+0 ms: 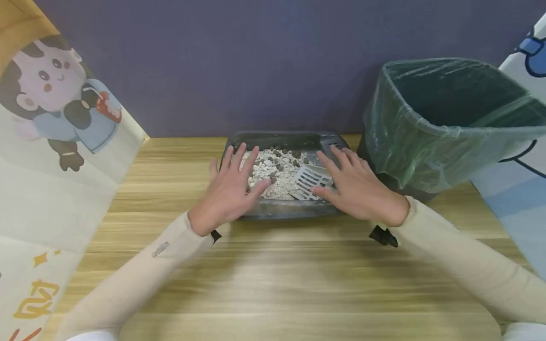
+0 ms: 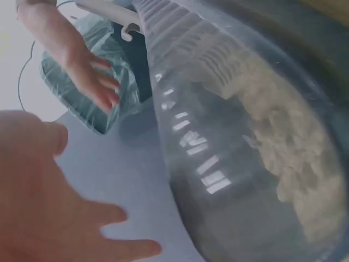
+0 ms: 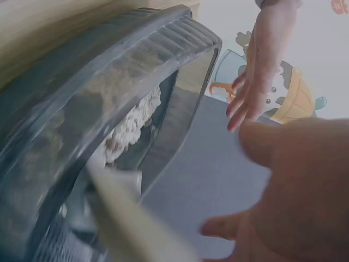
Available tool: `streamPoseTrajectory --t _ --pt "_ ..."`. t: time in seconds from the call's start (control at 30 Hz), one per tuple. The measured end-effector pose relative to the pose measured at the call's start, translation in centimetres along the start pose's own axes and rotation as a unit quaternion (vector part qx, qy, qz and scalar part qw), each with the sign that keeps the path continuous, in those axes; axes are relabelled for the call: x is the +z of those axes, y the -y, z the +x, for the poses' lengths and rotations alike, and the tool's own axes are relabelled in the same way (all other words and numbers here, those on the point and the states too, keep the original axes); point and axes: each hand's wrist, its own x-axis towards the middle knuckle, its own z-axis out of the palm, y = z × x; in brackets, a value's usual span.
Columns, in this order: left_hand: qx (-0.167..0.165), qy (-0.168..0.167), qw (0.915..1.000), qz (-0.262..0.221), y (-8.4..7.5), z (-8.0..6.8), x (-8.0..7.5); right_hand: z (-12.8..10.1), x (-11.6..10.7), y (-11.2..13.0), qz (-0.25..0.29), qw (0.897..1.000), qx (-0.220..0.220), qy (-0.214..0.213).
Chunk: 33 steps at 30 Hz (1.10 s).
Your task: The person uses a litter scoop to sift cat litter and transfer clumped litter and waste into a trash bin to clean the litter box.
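A dark grey litter box (image 1: 294, 208) stands against the back wall, with pale clumpy litter (image 1: 277, 187) and several brown lumps in it. My left hand (image 1: 228, 192) is over its left end, fingers spread and holding nothing. Over the right end is my right hand (image 1: 358, 189), also with spread fingers and a bare palm. A light grey slotted litter scoop (image 1: 313, 177) lies on the litter close to the right thumb and fingertips. Its pale handle (image 3: 133, 218) passes over the box rim in the right wrist view, apart from the palm.
To the right of the box stands a dark trash bin lined with a green translucent bag (image 1: 426, 147). The wood-grain tabletop (image 1: 294, 284) stretches in front. A purple-grey wall (image 1: 239, 66) rises behind, and a cartoon-printed panel (image 1: 55, 109) borders the left.
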Motion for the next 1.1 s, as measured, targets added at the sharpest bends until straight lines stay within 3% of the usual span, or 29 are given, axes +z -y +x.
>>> streamPoseTrajectory --t 0.17,0.27,0.37,0.47,0.6,0.77,0.93,1.1 --pt "0.004 -0.080 0.9954 -0.052 2.5 -0.2 0.0 -2.6 -0.8 -1.5 -0.042 0.999 0.019 0.024" --pt "-0.020 -0.100 0.9901 -0.096 4.3 -0.1 0.1 -3.2 -0.9 -2.1 -0.056 0.997 0.037 0.044" --pt "-0.063 -0.090 0.9851 -0.133 5.9 0.1 0.5 -3.0 -0.5 -2.4 -0.054 0.997 0.033 0.054" --pt "-0.100 -0.063 0.9809 -0.154 7.2 0.2 1.4 -2.5 0.0 -2.6 -0.050 0.998 0.008 0.032" --pt "-0.094 -0.043 0.9776 -0.184 8.1 0.3 2.9 -1.7 0.5 -2.8 -0.051 0.998 -0.026 -0.012" --pt "-0.080 -0.053 0.9744 -0.204 8.1 0.3 3.7 -0.3 0.6 -2.7 -0.055 0.997 -0.049 -0.015" --pt "-0.084 -0.049 0.9748 -0.200 8.1 0.5 3.6 1.4 0.7 -2.4 -0.031 0.998 -0.050 0.016" --pt "-0.079 -0.047 0.9744 -0.205 8.2 0.7 3.5 3.9 1.8 -2.1 0.017 0.996 -0.024 0.081"
